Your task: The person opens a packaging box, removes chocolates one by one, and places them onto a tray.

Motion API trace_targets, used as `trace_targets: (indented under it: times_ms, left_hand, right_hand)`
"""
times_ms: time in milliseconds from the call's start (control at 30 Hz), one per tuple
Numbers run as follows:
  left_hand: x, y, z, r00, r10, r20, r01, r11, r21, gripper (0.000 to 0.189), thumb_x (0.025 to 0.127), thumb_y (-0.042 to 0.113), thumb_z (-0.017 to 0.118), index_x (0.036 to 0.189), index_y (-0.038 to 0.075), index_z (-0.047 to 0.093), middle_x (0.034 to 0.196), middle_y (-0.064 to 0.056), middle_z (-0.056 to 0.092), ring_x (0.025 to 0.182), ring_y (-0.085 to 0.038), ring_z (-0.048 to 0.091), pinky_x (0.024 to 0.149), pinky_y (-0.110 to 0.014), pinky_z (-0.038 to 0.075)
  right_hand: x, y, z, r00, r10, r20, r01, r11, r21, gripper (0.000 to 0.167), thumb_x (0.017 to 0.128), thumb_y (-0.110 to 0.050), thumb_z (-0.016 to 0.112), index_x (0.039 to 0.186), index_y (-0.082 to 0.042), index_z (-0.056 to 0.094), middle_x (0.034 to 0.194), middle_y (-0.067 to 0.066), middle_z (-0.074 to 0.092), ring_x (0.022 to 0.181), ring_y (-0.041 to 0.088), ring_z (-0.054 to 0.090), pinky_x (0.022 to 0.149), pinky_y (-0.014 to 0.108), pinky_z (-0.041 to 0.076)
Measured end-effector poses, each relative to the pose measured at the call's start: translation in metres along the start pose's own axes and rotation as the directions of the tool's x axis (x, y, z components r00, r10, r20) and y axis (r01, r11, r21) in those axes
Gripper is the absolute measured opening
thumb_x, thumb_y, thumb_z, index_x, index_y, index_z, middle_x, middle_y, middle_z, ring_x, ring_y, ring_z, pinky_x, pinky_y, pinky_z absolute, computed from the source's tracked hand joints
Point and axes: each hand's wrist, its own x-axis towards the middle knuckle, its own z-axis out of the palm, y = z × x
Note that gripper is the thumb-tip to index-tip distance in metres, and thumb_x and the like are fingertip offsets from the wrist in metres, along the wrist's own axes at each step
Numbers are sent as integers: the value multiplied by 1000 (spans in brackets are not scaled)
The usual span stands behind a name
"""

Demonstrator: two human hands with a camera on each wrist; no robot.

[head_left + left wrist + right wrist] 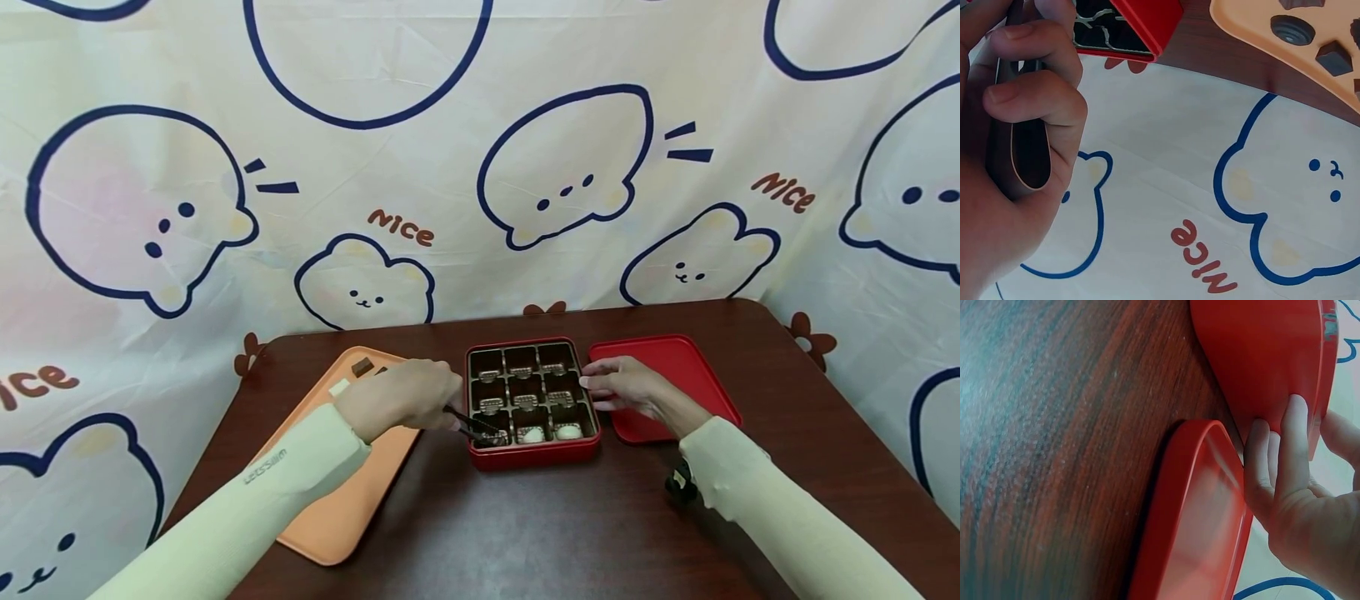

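My left hand (408, 396) grips black tongs (1032, 153), whose tips reach into the front left compartment of a red box (536, 454). Whatever lies between the tips there is too dark to make out. The box has a dark insert (525, 387) with a grid of several compartments. A white chocolate (532, 435) sits in the front middle compartment, and another white chocolate (568, 432) in the front right one. My right hand (626, 387) holds the box's right side, fingers (1296, 425) straight against its outer wall and thumb at the rim.
An orange tray (352, 508) lies to the left with several chocolates, among them a brown square one (362, 367) and a dark oval one (1292, 30). The red lid (690, 375) lies right of the box on the brown table (480, 533). A printed cloth (450, 167) hangs behind.
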Motion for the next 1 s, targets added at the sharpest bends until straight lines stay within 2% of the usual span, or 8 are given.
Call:
trace_targets:
  times_ms: [67, 167, 267, 400, 533, 700, 1000]
  left_hand:
    - [1, 2, 0, 1000, -21, -6, 21, 1000, 18, 28, 88, 34, 76, 66, 21, 66, 59, 9, 57, 54, -8, 51, 57, -30, 44]
    - [2, 5, 0, 1000, -23, -4, 23, 1000, 18, 22, 88, 33, 77, 71, 20, 72, 67, 8, 63, 59, -9, 57, 62, -32, 50]
    - [3, 7, 2, 1000, -1, 1, 1, 1000, 6, 10, 89, 31, 76, 87, 22, 79, 83, 9, 73, 69, -10, 66, 70, -32, 54]
    - [3, 10, 3, 1000, -6, -2, 6, 1000, 12, 16, 89, 30, 77, 103, 23, 79, 101, 9, 75, 83, -11, 71, 77, -32, 57]
    - [5, 12, 4, 1000, -22, 4, 22, 999, 26, 19, 88, 31, 77, 104, 21, 78, 103, 7, 74, 86, -14, 71, 78, -33, 57]
    - [9, 15, 6, 1000, -26, 2, 26, 999, 38, 12, 89, 30, 77, 96, 21, 77, 95, 6, 74, 78, -14, 69, 73, -33, 57]
    - [11, 13, 9, 999, 26, -27, -24, 998, 65, 8, 90, 28, 75, 87, 21, 79, 85, 7, 73, 66, -11, 65, 65, -30, 55]
  right_hand:
    - [0, -1, 1, 1000, 0, -1, 0, 1000, 1, 56, 99, -17, 63, 145, 5, 41, 145, 27, 46, 130, 38, 52, 89, 40, 56]
    - [0, -1, 2, 1000, -4, 3, 4, 1000, -1, 55, 99, -17, 62, 145, 5, 41, 145, 27, 46, 130, 37, 52, 90, 40, 56]
    - [-1, -1, 2, 1000, -6, 9, 6, 1000, -6, 55, 99, -17, 63, 145, 6, 42, 144, 27, 47, 128, 37, 54, 89, 40, 56]
    - [-2, -1, 2, 1000, -10, 10, 10, 1000, -13, 56, 99, -18, 63, 145, 6, 41, 143, 27, 47, 128, 37, 54, 89, 41, 56]
    - [-2, 0, 2, 1000, -5, 2, 5, 1000, -9, 55, 99, -17, 63, 145, 6, 42, 143, 27, 47, 128, 38, 53, 89, 41, 56]
    - [0, 0, 2, 1000, 0, 1, 0, 1000, -2, 56, 99, -18, 63, 146, 4, 41, 144, 27, 47, 129, 38, 53, 89, 41, 56]
    - [-3, -1, 1, 1000, -15, 16, 15, 1000, 1, 58, 99, -17, 62, 147, 6, 39, 145, 28, 46, 129, 38, 53, 90, 41, 55]
